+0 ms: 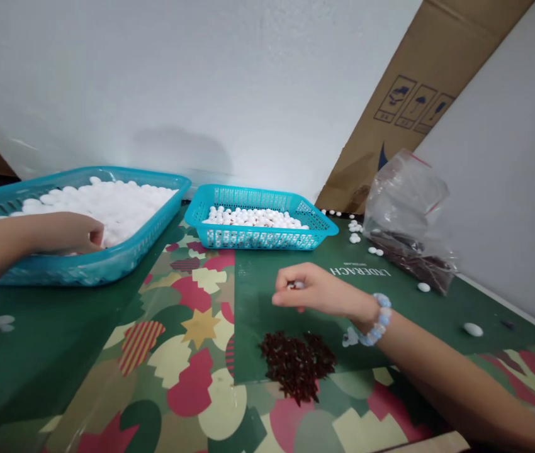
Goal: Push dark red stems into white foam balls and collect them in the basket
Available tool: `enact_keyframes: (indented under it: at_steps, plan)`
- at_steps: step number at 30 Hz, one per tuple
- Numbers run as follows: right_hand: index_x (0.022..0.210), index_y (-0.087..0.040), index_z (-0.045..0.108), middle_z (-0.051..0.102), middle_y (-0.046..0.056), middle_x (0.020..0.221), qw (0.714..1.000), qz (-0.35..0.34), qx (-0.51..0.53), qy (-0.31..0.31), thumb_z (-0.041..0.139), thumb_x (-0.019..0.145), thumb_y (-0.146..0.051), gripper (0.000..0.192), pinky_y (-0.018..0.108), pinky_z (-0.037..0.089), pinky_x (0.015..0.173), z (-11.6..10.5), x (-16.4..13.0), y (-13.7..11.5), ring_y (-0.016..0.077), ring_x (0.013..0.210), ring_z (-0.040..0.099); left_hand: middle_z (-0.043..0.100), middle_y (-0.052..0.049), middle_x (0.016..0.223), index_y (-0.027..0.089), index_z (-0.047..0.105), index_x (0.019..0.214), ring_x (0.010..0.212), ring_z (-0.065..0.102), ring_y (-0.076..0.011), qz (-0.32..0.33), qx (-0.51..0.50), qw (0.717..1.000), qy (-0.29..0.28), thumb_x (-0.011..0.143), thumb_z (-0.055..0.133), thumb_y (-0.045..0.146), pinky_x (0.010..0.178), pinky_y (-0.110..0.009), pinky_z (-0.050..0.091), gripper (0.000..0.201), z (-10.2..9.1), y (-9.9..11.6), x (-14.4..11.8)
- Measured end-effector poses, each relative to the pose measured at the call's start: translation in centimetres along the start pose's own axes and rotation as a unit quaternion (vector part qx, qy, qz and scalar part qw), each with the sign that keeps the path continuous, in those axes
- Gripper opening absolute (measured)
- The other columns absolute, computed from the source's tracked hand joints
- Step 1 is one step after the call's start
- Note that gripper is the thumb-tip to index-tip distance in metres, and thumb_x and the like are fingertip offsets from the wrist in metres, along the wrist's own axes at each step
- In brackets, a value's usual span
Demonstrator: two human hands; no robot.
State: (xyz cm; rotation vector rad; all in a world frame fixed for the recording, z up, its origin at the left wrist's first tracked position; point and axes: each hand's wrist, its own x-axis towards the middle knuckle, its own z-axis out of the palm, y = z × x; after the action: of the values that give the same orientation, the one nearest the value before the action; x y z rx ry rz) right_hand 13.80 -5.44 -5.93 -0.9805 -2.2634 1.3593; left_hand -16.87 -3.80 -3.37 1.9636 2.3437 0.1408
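My left hand (72,231) reaches into a large blue basket (147,236) of small white balls (111,204). Its fingers curl down among the balls, and the near rim hides their tips, so what they grip does not show. Above the green table cover, my right hand (308,288) is closed, thumb against fingers, around a small white ball (297,285) with a trace of brown on it. Just below that hand lies a heap of small, pointed, dark red-brown pieces (298,363).
A smaller blue basket (262,239) of white balls, some with brown bits, stands against the white wall. To the right, a clear plastic bag (411,233) holds dark brown pieces. Loose white balls (473,329) lie around it. A cardboard sheet (418,82) leans behind.
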Motion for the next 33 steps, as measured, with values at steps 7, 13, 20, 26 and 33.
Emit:
enact_keyframes:
  at_steps: [7, 13, 20, 26, 33]
  plan:
    - [0.08, -0.018, 0.057, 0.056, 0.002, 0.074, 0.909, -0.085, -0.398, -0.092, 0.047, 0.068, -0.018, 0.015, 0.02, 0.031, 0.051, 0.1, -0.9, -0.6, 0.0092, 0.059, 0.048, 0.038, 0.003, 0.036, 0.017, 0.042, 0.038, 0.051, 0.034, -0.0141, -0.114, 0.022, 0.993, -0.037, 0.051, 0.051, 0.02, 0.05, -0.02, 0.017, 0.016, -0.3, 0.3, 1.3]
    - [0.084, -0.021, 0.058, 0.058, 0.001, 0.077, 0.884, -0.072, -0.451, -0.104, 0.046, 0.069, -0.024, 0.018, 0.021, 0.032, 0.05, 0.7, -1.1, -1.2, 0.0121, 0.065, 0.052, 0.035, -0.002, 0.055, 0.017, 0.039, 0.049, 0.063, 0.035, -0.0193, -0.089, -0.026, 0.995, 0.03, 0.049, 0.039, 0.057, 0.059, -0.024, 0.02, 0.04, -1.4, 0.2, 1.0]
    - [0.073, -0.021, 0.06, 0.057, -0.001, 0.071, 0.882, -0.079, -0.448, -0.124, 0.045, 0.066, -0.015, 0.017, 0.019, 0.03, 0.047, 1.4, 0.0, -1.2, 0.0104, 0.061, 0.049, 0.038, -0.004, 0.081, 0.014, 0.037, 0.065, 0.059, 0.03, -0.0098, -0.12, -0.353, 0.927, 0.043, 0.058, 0.045, 0.044, 0.054, -0.022, 0.023, 0.033, -3.3, 4.3, -2.3]
    - [0.063, -0.016, 0.06, 0.056, -0.001, 0.065, 0.922, -0.091, -0.365, -0.092, 0.043, 0.059, -0.007, 0.019, 0.018, 0.033, 0.05, 1.3, 0.2, -1.4, 0.0074, 0.056, 0.046, 0.047, -0.002, 0.089, 0.016, 0.043, 0.082, 0.045, 0.023, -0.0022, 0.103, -0.542, 0.834, 0.025, 0.065, 0.045, 0.026, 0.043, -0.018, 0.018, 0.02, -2.7, 8.5, -4.6]
    - [0.058, -0.012, 0.052, 0.045, -0.004, 0.048, 0.995, -0.066, -0.079, -0.001, 0.042, 0.054, -0.006, 0.013, 0.012, 0.027, 0.037, -0.4, -0.3, -2.8, 0.0015, 0.041, 0.034, 0.053, 0.002, 0.061, 0.016, 0.049, 0.067, 0.036, 0.026, -0.0011, 0.175, -0.647, 0.737, -0.087, 0.059, 0.051, 0.028, 0.035, -0.016, 0.016, 0.015, -0.8, 10.9, -4.6]
